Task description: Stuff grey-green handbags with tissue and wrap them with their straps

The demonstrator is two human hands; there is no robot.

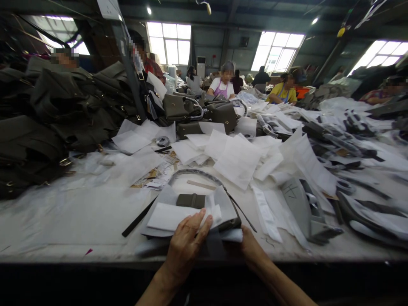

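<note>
Resting on the foam (165,216) with fingers straight, unclenched, the left hand (187,240) probably stops it slipping off the bag (236,222), which lies by the front edge of the table (114,253); the right hand (251,247) seems to brace the bag's side, its grip too hidden to tell.

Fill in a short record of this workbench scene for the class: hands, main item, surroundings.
Left hand: fingers resting on a white sheet over the bag
Right hand: at the bag's near right corner, fingertips partly hidden
Bag: dark, lying on the table, handle arching away from the person
Beyond the bag: loose white sheets
Far left: heaped dark bags
</note>
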